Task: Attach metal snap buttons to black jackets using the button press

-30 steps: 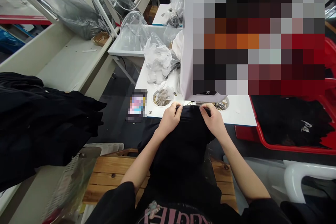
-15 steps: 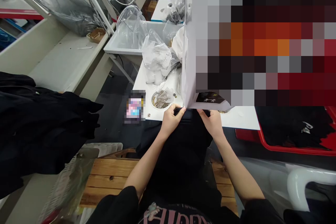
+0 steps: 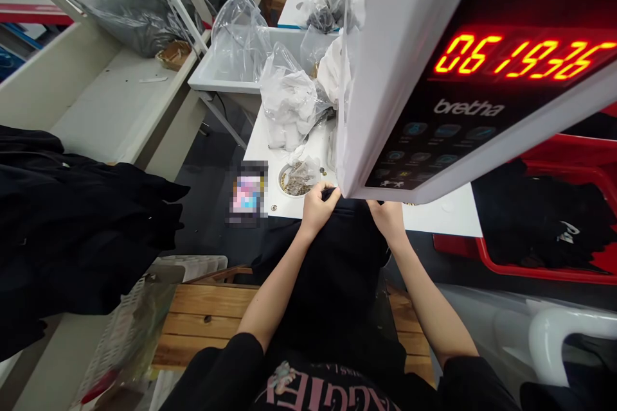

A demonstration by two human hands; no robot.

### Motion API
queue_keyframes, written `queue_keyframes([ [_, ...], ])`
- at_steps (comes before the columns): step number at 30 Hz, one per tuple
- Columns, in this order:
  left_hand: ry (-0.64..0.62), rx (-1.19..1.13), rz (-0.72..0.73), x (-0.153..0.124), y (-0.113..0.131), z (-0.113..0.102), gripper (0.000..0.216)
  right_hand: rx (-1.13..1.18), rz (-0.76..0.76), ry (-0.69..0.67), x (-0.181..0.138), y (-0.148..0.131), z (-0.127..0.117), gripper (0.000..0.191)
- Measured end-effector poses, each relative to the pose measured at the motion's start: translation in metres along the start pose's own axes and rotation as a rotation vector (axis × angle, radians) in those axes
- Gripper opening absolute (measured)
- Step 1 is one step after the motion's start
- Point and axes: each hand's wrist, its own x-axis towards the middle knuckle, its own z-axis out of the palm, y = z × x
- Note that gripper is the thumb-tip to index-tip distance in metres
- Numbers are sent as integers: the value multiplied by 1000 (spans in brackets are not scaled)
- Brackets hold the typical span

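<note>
I wear a black shirt, lying at six o'clock, with short, loose sleeves: the left sleeve at seven o'clock, the right sleeve at five. Across my chest runs big pink lettering, with smaller, blurred pinkish text towards twelve and a pale figure towards ten. My forearms are bare.

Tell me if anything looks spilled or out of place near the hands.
A small metal piece lies loose on the white tabletop, left of the left hand, and more small pieces sit just right of the round cup. They look like strays, since a pile of metal bits lies in the cup. No damage shows.
</note>
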Motion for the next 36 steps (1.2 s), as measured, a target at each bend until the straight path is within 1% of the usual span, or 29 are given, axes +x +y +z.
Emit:
queue_keyframes([
  [5, -75, 157, 101, 2, -5, 0, 7, -124, -44, -8, 1, 9, 2, 26],
  [7, -63, 236, 150, 1, -7, 1, 6, -180, -118, -5, 0, 13, 3, 26],
  [10, -20, 359, 213, -2, -10, 3, 6, -262, -285, -13, 1, 20, 4, 24],
  [12, 10, 416, 263, -3, -12, 4, 8, -311, -368, -33, 3, 24, 5, 27],
  [15, 61, 442, 397, -3, -14, 7, 13, -393, -439, -49, 6, 26, 3, 31],
  [17, 46, 451, 504, -3, -15, 9, 10, -443, -469, -65, 8, 24, 1, 33],
  [19, 13, 453, 562, -4, -16, 11, 11, -481, -477, -94, 8, 21, 0, 33],
  [21, 1, 425, 564, -6, -16, 12, 16, -507, -461, -125, 8, 17, -2, 32],
  [24, -2, 354, 538, -10, -16, 12, 12, -526, -419, -171, 7, 13, -4, 34],
  [28, -20, 282, 521, -11, -15, 11, 19, -470, -419, -221, 7, 11, -4, 31],
  [33, -104, 238, 515, -11, -12, 9, 22, -331, -428, -183, 5, 14, 1, 30],
  [36, -89, 257, 494, -13, -12, 11, 23, -243, -391, -148, 1, 15, 3, 30],
])
